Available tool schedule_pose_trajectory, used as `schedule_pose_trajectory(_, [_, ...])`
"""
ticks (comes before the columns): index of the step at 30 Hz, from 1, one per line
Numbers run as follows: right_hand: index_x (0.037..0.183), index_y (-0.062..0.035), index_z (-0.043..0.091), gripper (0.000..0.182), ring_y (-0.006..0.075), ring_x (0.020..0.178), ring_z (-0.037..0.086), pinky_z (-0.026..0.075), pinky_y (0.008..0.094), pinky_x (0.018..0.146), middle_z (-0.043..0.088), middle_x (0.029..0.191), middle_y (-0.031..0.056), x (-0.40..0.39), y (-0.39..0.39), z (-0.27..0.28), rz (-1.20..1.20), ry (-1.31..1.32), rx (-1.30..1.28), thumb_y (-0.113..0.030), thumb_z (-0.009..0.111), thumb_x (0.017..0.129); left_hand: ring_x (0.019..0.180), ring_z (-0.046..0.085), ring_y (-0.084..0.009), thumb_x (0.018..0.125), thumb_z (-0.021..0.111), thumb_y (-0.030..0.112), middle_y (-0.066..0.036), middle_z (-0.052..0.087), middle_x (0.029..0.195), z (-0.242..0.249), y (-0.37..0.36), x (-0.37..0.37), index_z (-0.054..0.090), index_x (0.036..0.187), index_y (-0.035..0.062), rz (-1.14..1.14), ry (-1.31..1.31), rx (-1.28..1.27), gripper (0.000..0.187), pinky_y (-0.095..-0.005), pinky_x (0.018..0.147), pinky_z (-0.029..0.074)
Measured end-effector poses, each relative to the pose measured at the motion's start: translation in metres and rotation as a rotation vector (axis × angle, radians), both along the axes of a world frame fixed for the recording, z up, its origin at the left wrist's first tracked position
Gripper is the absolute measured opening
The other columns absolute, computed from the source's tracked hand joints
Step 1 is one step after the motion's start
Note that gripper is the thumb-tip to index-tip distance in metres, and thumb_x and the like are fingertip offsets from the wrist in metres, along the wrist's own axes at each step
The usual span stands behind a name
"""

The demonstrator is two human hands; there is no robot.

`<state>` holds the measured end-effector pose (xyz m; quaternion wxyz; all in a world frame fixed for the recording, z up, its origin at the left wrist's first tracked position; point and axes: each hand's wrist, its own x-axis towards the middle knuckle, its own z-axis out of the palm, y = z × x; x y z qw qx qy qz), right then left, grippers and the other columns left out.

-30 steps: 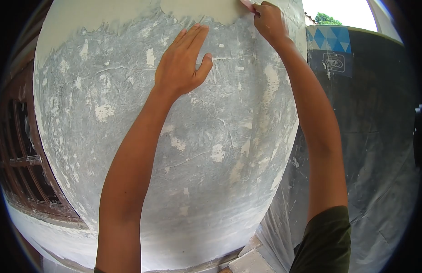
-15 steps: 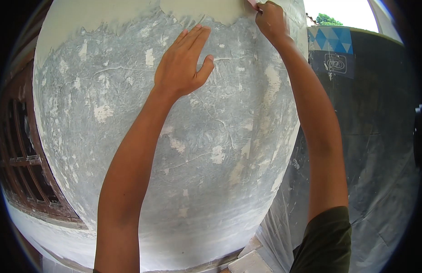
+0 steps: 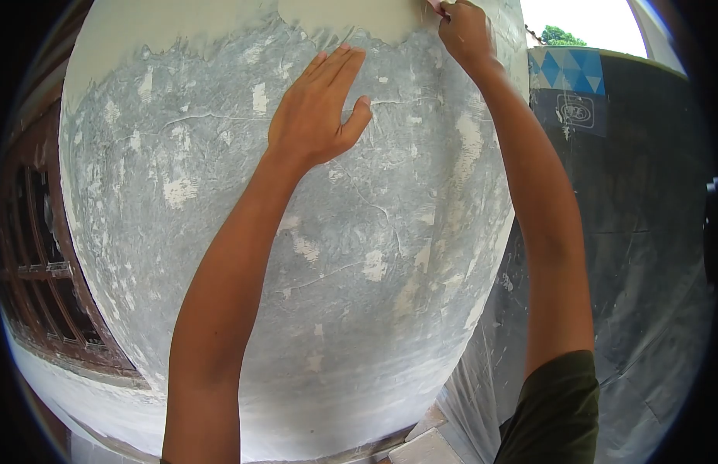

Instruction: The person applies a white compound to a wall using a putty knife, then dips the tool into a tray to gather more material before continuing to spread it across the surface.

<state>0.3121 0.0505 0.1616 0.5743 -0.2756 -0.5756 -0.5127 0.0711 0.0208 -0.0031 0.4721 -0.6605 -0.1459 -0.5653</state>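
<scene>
My left hand lies with fingers stretched out against the grey, patchy wall, its fingertips just under the ragged lower edge of a cream coat of plaster. At the wall's upper right, my right hand is closed round a pinkish tool. Only a small piece of that tool shows at the top edge of the view, so its kind cannot be made out. The right fist is beside the cream coat, near the wall's right edge.
A dark wooden window with bars is set at the left. To the right hangs a dark sheet with a blue-and-white triangle print. Clear plastic sheeting and a pale board are low down near the wall's foot.
The whole view has shifted slightly, so the wall and window sit a little further right and lower. Both hands keep nearly the same pose and place on the wall.
</scene>
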Motion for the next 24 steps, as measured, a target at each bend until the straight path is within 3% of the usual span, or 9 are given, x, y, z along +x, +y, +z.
schedule_pose_trajectory(2, [0.087, 0.0040, 0.069, 0.016, 0.0426, 0.085, 0.063, 0.048, 0.0493, 0.076, 0.064, 0.088, 0.0258, -0.003, 0.006, -0.006, 0.076, -0.006, -0.056, 0.000, 0.054, 0.084, 0.135, 0.049, -0.0326, 0.089, 0.054, 0.014, -0.019, 0.056, 0.140, 0.001, 0.000, 0.000, 0.050, 0.139, -0.0028, 0.000, 0.002, 0.001, 0.054, -0.0446, 0.118, 0.033])
schedule_pose_trajectory(5, [0.101, 0.0016, 0.074, 0.025, 0.0400, 0.079, 0.066, 0.052, 0.0453, 0.076, 0.067, 0.087, 0.0197, -0.009, -0.019, -0.067, -0.083, -0.173, 0.022, -0.005, 0.059, 0.082, 0.134, 0.050, -0.0338, 0.088, 0.054, 0.019, -0.021, 0.057, 0.138, 0.002, 0.003, -0.001, 0.052, 0.137, -0.0037, 0.005, -0.004, 0.015, 0.053, -0.0432, 0.118, 0.034])
schedule_pose_trajectory(7, [0.089, -0.0010, 0.073, 0.018, 0.0377, 0.085, 0.066, 0.053, 0.0467, 0.077, 0.068, 0.090, 0.0166, -0.017, -0.045, -0.098, -0.112, -0.125, -0.137, -0.004, 0.058, 0.081, 0.132, 0.052, -0.0349, 0.088, 0.054, 0.024, -0.024, 0.057, 0.137, 0.001, 0.002, -0.001, 0.054, 0.134, -0.0046, 0.016, -0.007, 0.037, 0.054, -0.0419, 0.118, 0.035])
schedule_pose_trajectory(9, [0.093, -0.0002, 0.073, 0.018, 0.0377, 0.082, 0.066, 0.052, 0.0456, 0.076, 0.067, 0.087, 0.0180, -0.014, -0.051, -0.088, -0.034, -0.118, -0.067, -0.003, 0.058, 0.081, 0.135, 0.049, -0.0331, 0.088, 0.055, 0.015, -0.019, 0.057, 0.139, 0.000, -0.002, 0.001, 0.050, 0.139, -0.0028, -0.012, 0.002, -0.006, 0.054, -0.0445, 0.118, 0.033])
schedule_pose_trajectory(12, [0.094, 0.0002, 0.070, 0.017, 0.0368, 0.081, 0.065, 0.051, 0.0441, 0.075, 0.066, 0.083, 0.0192, -0.006, -0.035, -0.043, 0.070, -0.110, 0.089, -0.001, 0.059, 0.080, 0.135, 0.049, -0.0333, 0.088, 0.055, 0.015, -0.019, 0.057, 0.139, 0.000, 0.001, 0.000, 0.050, 0.139, -0.0028, -0.001, 0.002, 0.004, 0.054, -0.0446, 0.118, 0.034])
schedule_pose_trajectory(14, [0.087, 0.0052, 0.068, 0.016, 0.0423, 0.084, 0.062, 0.047, 0.0490, 0.076, 0.064, 0.089, 0.0268, -0.005, -0.020, -0.009, 0.042, -0.042, 0.084, 0.002, 0.053, 0.083, 0.135, 0.049, -0.0334, 0.088, 0.055, 0.015, -0.019, 0.057, 0.139, -0.001, 0.000, 0.000, 0.051, 0.138, -0.0029, -0.004, 0.001, 0.006, 0.053, -0.0446, 0.117, 0.034])
schedule_pose_trajectory(17, [0.094, 0.0001, 0.071, 0.018, 0.0364, 0.080, 0.065, 0.051, 0.0438, 0.073, 0.066, 0.083, 0.0183, 0.007, 0.005, 0.003, -0.055, -0.245, 0.138, 0.000, 0.060, 0.081, 0.135, 0.049, -0.0335, 0.088, 0.054, 0.015, -0.019, 0.057, 0.139, 0.001, -0.001, -0.001, 0.051, 0.138, -0.0032, -0.015, 0.000, 0.011, 0.053, -0.0446, 0.117, 0.034])
schedule_pose_trajectory(22, [0.094, 0.0000, 0.071, 0.017, 0.0368, 0.080, 0.065, 0.051, 0.0441, 0.073, 0.066, 0.085, 0.0170, -0.009, -0.026, -0.097, -0.074, -0.190, 0.022, 0.000, 0.059, 0.082, 0.135, 0.049, -0.0334, 0.088, 0.054, 0.015, -0.019, 0.057, 0.139, 0.001, 0.000, -0.001, 0.051, 0.138, -0.0032, -0.035, -0.001, 0.019, 0.052, -0.0444, 0.117, 0.034])
schedule_pose_trajectory(24, [0.094, 0.0002, 0.071, 0.017, 0.0372, 0.080, 0.064, 0.051, 0.0444, 0.074, 0.066, 0.086, 0.0167, -0.010, -0.037, -0.097, -0.076, -0.163, -0.036, -0.001, 0.059, 0.082, 0.134, 0.049, -0.0330, 0.089, 0.054, 0.015, -0.018, 0.057, 0.139, 0.000, 0.000, 0.001, 0.051, 0.138, -0.0030, -0.011, -0.014, 0.010, 0.052, -0.0444, 0.117, 0.034])
